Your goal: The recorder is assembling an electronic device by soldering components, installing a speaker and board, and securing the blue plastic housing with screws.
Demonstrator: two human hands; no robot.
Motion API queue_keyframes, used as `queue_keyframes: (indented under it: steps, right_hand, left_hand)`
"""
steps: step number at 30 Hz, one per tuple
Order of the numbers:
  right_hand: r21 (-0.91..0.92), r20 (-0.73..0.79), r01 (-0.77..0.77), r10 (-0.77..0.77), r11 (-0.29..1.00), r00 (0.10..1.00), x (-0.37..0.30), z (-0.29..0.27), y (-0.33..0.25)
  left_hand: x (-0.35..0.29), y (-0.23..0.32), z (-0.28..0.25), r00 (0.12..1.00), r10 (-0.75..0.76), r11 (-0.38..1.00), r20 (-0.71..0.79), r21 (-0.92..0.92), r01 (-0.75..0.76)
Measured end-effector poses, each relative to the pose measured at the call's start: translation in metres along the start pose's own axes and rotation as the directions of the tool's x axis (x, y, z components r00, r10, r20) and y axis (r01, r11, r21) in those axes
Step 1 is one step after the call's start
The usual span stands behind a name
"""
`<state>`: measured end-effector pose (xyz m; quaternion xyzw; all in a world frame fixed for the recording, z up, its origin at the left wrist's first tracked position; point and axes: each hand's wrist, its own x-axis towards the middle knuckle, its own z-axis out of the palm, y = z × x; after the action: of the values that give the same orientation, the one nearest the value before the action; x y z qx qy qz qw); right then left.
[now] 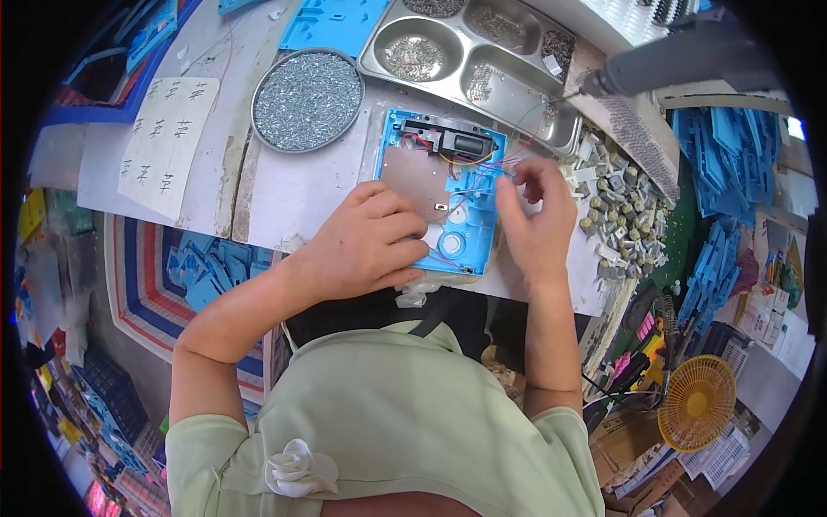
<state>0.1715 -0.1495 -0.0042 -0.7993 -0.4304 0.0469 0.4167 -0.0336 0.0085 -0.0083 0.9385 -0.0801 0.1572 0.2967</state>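
Pale green top (413,388), blue casing (479,237) beyond it on white surface (293,185), left hand (370,237) gripping casing's near-left corner, right hand (544,211) curled at thin wires (506,163), pinch indiscernible

From the blue casing (476,234), white work surface (280,194) is lying open toward nine o'clock; a dish (308,100) is obstructing ten, a metal tray (454,83) twelve-to-one, the right hand (543,215) and loose parts (627,211) three.
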Motion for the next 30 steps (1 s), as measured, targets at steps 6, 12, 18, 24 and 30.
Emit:
queue_keyframes:
  steps: [6,12,18,24,30]
  right_hand:
    - [0.064,0.067,-0.393,0.389,0.917,0.919,0.040,0.000,0.008]
    - [0.137,0.055,-0.392,0.388,0.910,0.920,0.047,-0.007,0.009]
    - [0.380,-0.120,-0.078,0.133,0.922,0.984,-0.068,-0.053,-0.026]
    - [0.301,-0.061,-0.055,0.077,0.952,0.995,-0.079,-0.073,-0.047]
    - [-0.043,0.328,0.402,-0.367,0.915,0.870,-0.052,-0.019,-0.032]
  left_hand:
    - [0.013,0.015,-0.009,0.991,-0.085,0.996,0.107,-0.012,0.086]
    - [0.016,0.017,-0.011,0.991,-0.105,0.994,0.086,-0.022,0.107]
    - [0.029,0.041,0.011,0.972,-0.221,0.970,-0.086,-0.121,0.210]
    - [0.011,0.049,0.032,0.992,0.116,0.993,0.045,-0.028,-0.115]
    - [-0.018,0.035,0.014,0.987,0.091,0.996,-0.129,0.020,-0.089]
